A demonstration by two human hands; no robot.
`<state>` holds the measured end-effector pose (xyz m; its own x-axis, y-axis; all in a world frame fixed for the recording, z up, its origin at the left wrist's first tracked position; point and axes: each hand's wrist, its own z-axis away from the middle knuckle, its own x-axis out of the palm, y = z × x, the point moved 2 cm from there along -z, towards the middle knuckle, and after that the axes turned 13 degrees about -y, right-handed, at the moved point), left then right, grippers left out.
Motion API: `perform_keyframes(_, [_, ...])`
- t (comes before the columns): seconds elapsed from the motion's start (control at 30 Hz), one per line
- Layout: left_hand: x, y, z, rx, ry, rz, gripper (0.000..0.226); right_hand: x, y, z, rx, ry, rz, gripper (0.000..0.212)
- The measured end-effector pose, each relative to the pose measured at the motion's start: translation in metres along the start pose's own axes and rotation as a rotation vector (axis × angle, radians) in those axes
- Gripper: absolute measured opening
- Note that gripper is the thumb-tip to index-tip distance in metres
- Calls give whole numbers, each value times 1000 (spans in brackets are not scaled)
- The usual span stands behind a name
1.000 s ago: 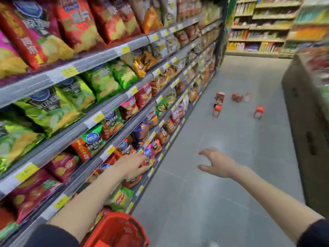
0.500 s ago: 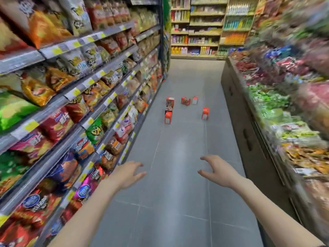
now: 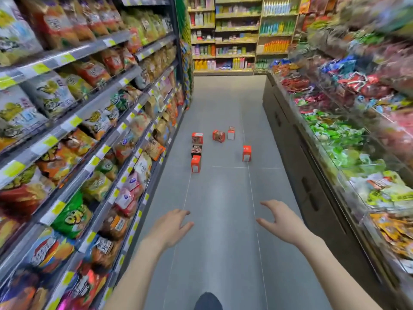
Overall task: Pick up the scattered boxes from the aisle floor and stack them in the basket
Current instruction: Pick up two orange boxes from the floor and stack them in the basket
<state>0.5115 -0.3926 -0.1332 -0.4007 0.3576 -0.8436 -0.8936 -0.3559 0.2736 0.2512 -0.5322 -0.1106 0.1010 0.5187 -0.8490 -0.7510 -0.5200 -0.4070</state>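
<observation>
Several small red boxes lie scattered on the grey aisle floor ahead. The nearest box (image 3: 196,164) stands left of centre, with a dark box (image 3: 197,150) and another red box (image 3: 197,138) right behind it. Further back are a red box (image 3: 218,136) and a pale box (image 3: 231,133); one more red box (image 3: 246,153) stands alone to the right. My left hand (image 3: 170,227) and my right hand (image 3: 279,218) reach forward well short of the boxes, both empty with fingers apart. The basket is out of view.
Shelves of snack bags (image 3: 89,121) line the left side. A low display counter (image 3: 312,175) heaped with packets runs along the right. More shelving (image 3: 234,34) closes the far end. A dark shoe tip (image 3: 207,300) shows at the bottom edge.
The view has swung from the left shelves to straight down the aisle. The red basket has left the bottom of the view. Both hands stay empty and the boxes look nearer.
</observation>
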Motion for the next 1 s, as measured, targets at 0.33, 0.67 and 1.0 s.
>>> perform_keyframes(0.33, [-148, 13, -221, 204, 1, -143, 47, -108, 30, -173, 156, 107, -8, 56])
perform_keyframes(0.67, [-223, 51, -429, 281, 8, -188, 45, -177, 135, -341, 237, 117, -74, 58])
perform_keyframes(1.0, [-290, 60, -599, 131, -24, -47, 75, -294, 222, -545, 150, -54, 4, 59])
